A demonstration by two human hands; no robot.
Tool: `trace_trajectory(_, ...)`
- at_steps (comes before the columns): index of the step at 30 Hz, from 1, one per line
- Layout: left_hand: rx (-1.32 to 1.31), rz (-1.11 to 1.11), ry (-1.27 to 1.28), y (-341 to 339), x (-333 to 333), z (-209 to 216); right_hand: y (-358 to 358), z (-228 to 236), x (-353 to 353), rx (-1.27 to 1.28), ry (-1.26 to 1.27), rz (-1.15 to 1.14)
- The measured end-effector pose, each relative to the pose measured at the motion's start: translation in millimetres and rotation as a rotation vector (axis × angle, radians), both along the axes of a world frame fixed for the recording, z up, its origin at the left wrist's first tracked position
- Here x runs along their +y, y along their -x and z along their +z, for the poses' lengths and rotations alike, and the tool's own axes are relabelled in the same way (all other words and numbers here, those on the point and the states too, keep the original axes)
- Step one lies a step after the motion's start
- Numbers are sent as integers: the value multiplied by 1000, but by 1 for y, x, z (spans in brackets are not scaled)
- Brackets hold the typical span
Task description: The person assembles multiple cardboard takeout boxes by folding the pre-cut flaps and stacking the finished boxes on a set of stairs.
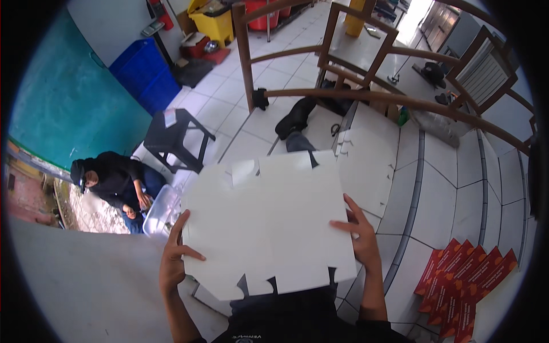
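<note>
A large white die-cut cardboard sheet (266, 220), with notches and tabs along its near and far edges, is held up in front of my body. My left hand (174, 258) grips its left edge, thumb and a finger showing on the upper face. On the opposite edge, my right hand (360, 235) holds it the same way, other fingers hidden beneath. Past the sheet, another white notched piece (369, 166) lies on the tiled landing, partly covered. To the right, several red printed cartons (466, 286) rest in overlapping rows on the steps.
Curved tiled steps (429, 206) run down the right side, below a brown railing (366, 97). A dark stool (174, 134) stands ahead left. A person in black (114, 183) crouches at the left beside a clear plastic tub (162, 211). A blue bin (144, 74) stands behind.
</note>
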State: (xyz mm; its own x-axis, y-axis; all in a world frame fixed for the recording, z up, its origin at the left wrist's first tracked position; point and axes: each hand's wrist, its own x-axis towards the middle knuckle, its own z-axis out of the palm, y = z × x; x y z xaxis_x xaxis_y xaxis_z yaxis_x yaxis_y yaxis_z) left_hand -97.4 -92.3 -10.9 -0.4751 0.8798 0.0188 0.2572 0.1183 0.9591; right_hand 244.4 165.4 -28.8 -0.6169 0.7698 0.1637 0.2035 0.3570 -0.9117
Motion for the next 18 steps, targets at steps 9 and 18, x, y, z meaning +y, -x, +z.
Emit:
trace_trajectory(9,521,46,-101,12,5,7,43,-14,20,165,742,35)
trace_trajectory(18,-597,-185,182,5,43,-10,47,6,14,184,775,68)
